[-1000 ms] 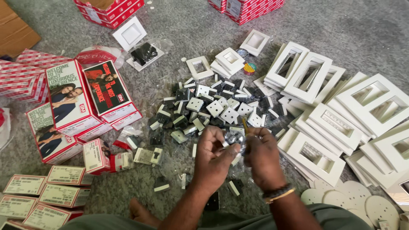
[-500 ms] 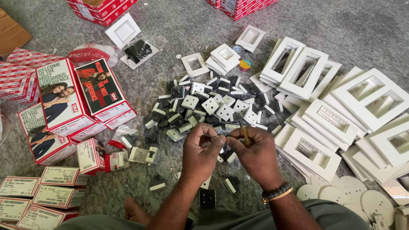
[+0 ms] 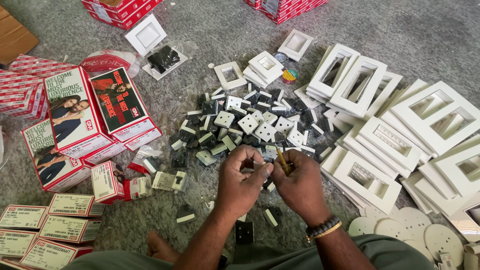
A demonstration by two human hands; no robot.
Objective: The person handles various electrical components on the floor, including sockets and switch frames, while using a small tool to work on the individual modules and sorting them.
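Observation:
My left hand [image 3: 243, 181] and my right hand [image 3: 296, 181] meet low in the middle of the head view, fingertips together. The right hand grips a thin yellowish screwdriver [image 3: 282, 161] pointing up and left. The left hand's fingers pinch something small against it; what it is stays hidden behind the fingers. Just beyond the hands lies a heap of small white and dark socket modules [image 3: 248, 125] on the grey carpet. A beaded bracelet [image 3: 324, 228] circles the right wrist.
White switch plate frames [image 3: 395, 120] are stacked at the right, with white round discs [image 3: 415, 230] near the lower right. Red and white printed boxes [image 3: 85, 115] lie at the left, smaller cartons [image 3: 47, 225] at the lower left. Loose modules [image 3: 244, 232] lie under my arms.
Both hands have moved slightly up and toward the heap. The left fingers have closed in against the screwdriver tip. The view has shifted a little.

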